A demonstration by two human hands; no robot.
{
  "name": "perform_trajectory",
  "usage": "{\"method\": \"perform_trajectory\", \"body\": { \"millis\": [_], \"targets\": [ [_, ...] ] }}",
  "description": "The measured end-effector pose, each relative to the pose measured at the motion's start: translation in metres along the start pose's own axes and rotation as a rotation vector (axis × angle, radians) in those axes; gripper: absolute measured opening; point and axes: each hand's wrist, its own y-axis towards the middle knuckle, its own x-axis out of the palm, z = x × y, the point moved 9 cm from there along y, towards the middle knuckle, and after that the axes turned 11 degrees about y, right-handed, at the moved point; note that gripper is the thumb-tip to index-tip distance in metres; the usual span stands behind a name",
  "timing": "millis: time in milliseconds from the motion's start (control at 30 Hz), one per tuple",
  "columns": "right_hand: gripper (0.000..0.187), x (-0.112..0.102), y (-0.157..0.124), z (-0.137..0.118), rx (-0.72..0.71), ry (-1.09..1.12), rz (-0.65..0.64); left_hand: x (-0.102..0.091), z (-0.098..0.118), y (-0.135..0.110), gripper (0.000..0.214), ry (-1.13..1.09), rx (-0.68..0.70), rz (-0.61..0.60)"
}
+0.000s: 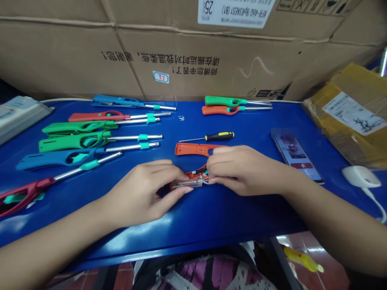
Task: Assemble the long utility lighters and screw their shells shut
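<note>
In the head view, my left hand point(154, 187) pinches a clear gas tank point(186, 183) between thumb and fingers. Under the tank lies an orange lighter half-shell point(193, 174) with small black and teal parts inside. My right hand point(242, 169) is closed at the tank's right end, its fingertips pinched around the valve and a thin pale tube there; part of the shell is hidden behind them. Just beyond my hands rests the other orange lighter half-shell point(190, 149), its inner side showing. Behind that is a screwdriver point(219, 136) with a black and yellow handle.
Several long-necked lighters point(75, 139) in blue, green and red lie to the left. Two more, a green lighter point(225, 100) and an orange lighter point(220, 110), lie at the back. A phone point(298, 157), white charger point(361, 176) and taped box point(353, 108) are right; a large carton point(169, 48) borders the back.
</note>
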Motion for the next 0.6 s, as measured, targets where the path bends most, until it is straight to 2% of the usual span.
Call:
{"method": "perform_trajectory", "body": {
  "millis": [267,600],
  "targets": [
    [0.021,0.0025,0.0009,-0.0028,-0.001,0.044,-0.021,-0.0010,0.0060,-0.0012,0.016,0.000,0.031,0.005],
    [0.023,-0.0001,-0.0032,0.0055,0.021,-0.045,-0.039,-0.0087,0.0034,-0.0008,0.011,-0.014,0.031,0.019]
  ]
}}
